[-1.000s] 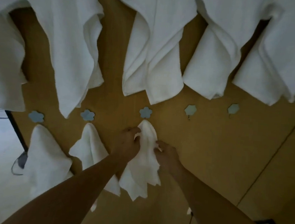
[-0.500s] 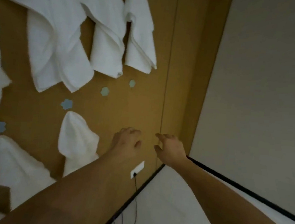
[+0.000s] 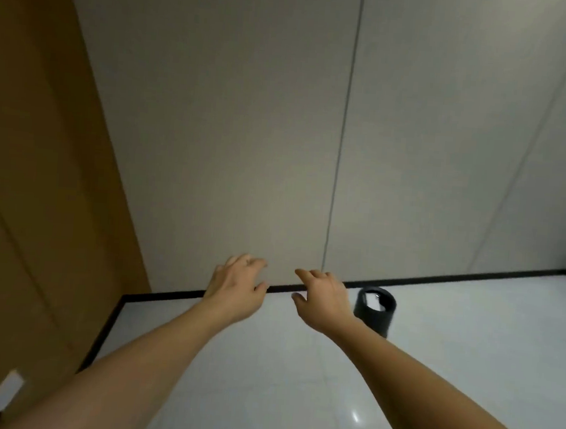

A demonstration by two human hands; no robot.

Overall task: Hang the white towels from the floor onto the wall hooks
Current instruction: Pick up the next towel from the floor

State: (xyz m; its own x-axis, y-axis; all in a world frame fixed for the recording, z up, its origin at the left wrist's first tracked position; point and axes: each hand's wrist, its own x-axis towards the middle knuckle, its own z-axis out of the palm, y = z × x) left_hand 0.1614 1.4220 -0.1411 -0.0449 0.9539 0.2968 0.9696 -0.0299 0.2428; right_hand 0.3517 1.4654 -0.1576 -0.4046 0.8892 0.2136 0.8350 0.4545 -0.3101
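Towels are nowhere to be seen in the head view, and neither are the wall hooks, so where the next white towel lies cannot be told from here. Both arms reach forward with nothing in them: the left hand (image 3: pixel 235 283) and the right hand (image 3: pixel 324 293) float side by side, near each other but apart, palms down, fingers loosely spread and slightly curled, pinching nothing. That relaxed, ready posture suits hands between jobs, probably carried out in front so they can drop onto the next towel on the floor. Beyond the fingertips stands a plain grey wall (image 3: pixel 248 127), meeting the floor at a black baseboard (image 3: pixel 456 278) that runs just behind both hands. Under the forearms spreads a glossy white floor (image 3: pixel 295 384), bare of cloth wherever it shows. Just to the right of the right hand stands a dark cylindrical bin (image 3: pixel 375 310), upright on the floor. To the left of the left hand rises a brown wood panel (image 3: pixel 39 195), with a white wall socket (image 3: pixel 3 395) low down beside the left forearm.
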